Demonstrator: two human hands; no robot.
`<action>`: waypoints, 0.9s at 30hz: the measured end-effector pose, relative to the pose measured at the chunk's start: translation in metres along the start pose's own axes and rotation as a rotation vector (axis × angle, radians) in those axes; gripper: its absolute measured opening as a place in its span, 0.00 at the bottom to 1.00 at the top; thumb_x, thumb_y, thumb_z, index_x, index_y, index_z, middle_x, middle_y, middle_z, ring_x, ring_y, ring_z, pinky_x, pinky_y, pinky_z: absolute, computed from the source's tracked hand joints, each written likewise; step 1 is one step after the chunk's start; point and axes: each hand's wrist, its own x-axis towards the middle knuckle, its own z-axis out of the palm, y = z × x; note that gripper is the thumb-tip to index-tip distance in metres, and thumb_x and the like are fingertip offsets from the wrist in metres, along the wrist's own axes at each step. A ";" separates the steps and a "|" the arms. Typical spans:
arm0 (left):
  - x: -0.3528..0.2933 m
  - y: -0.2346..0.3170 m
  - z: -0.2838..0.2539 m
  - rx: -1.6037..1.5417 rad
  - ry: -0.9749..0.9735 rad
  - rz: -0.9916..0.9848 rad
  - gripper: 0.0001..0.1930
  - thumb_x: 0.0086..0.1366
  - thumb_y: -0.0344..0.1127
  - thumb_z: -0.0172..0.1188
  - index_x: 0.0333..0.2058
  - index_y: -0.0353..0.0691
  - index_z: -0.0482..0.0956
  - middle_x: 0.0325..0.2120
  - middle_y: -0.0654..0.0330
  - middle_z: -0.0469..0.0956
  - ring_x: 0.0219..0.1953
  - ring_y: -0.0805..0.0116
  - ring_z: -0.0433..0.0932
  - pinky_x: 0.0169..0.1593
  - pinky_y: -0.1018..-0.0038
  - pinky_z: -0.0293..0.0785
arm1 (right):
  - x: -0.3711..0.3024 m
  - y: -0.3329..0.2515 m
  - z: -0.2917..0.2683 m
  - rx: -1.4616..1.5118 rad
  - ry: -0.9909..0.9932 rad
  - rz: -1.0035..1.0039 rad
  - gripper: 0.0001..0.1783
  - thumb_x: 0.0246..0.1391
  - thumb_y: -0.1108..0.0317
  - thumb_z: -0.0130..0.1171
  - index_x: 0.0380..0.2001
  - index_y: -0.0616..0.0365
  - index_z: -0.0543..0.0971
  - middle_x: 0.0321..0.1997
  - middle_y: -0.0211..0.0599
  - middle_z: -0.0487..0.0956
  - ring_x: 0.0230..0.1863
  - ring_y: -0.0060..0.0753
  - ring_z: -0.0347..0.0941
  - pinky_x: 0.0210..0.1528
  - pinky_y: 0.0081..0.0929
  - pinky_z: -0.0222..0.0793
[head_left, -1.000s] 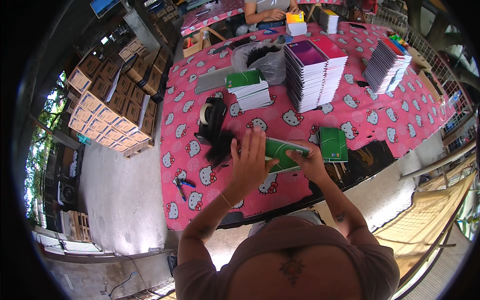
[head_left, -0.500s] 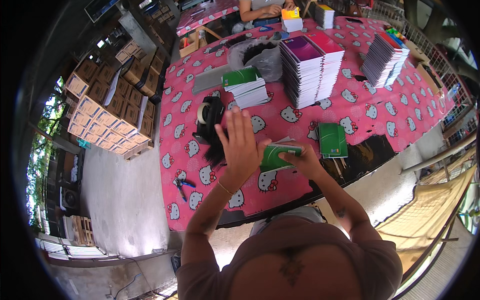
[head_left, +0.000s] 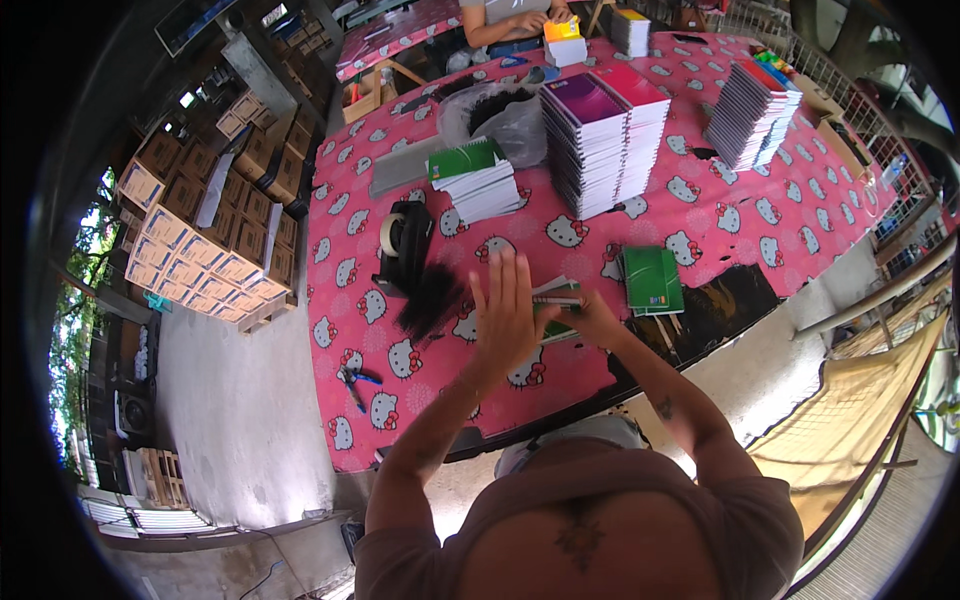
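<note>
Head camera view: at a table [head_left: 580, 370] with a pink cloth, the step in hand looks like handling one green notebook [head_left: 562, 324], which is between the two hands over the near side. The left hand [head_left: 508, 325] is opened flat, fingers straight and thumb out, beside the notebook's left end; it grips nothing, and I cannot tell if it touches the notebook. The right hand [head_left: 597, 318] is curled tight round the other end. The next move seems to call for a firm right hold and a soft left palm, so the pages stay neat. Off to the left lie pliers [head_left: 357, 380]; a bunch of black bristles [head_left: 428, 308] is near the left hand, with a tape holder [head_left: 408, 245] behind. On the right is a small green pile [head_left: 652, 280]. Farther back stand a short stack [head_left: 480, 190] with a green top and a tall stack [head_left: 590, 140]. Past them, another person's hands [head_left: 532, 20] are at a yellow notebook [head_left: 563, 31].
</note>
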 end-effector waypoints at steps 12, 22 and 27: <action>-0.040 0.023 0.022 -0.028 -0.090 0.183 0.40 0.69 0.61 0.43 0.66 0.30 0.58 0.68 0.42 0.55 0.72 0.49 0.51 0.69 0.41 0.39 | 0.000 0.001 0.001 -0.064 0.055 0.087 0.17 0.50 0.74 0.63 0.46 0.61 0.81 0.35 0.46 0.85 0.35 0.26 0.81 0.39 0.30 0.75; -0.015 0.026 0.013 -0.192 0.053 0.133 0.33 0.72 0.55 0.44 0.62 0.31 0.63 0.62 0.45 0.65 0.67 0.49 0.61 0.70 0.41 0.34 | 0.004 -0.014 -0.004 -0.227 0.035 0.013 0.19 0.49 0.72 0.66 0.46 0.62 0.81 0.38 0.48 0.84 0.40 0.36 0.83 0.41 0.31 0.76; 0.010 0.003 0.005 -0.328 0.072 0.161 0.13 0.68 0.42 0.57 0.47 0.44 0.78 0.42 0.62 0.81 0.51 0.62 0.77 0.70 0.42 0.36 | -0.010 -0.041 -0.028 -0.077 0.092 -0.038 0.18 0.50 0.73 0.67 0.47 0.61 0.82 0.40 0.42 0.85 0.43 0.30 0.82 0.46 0.26 0.76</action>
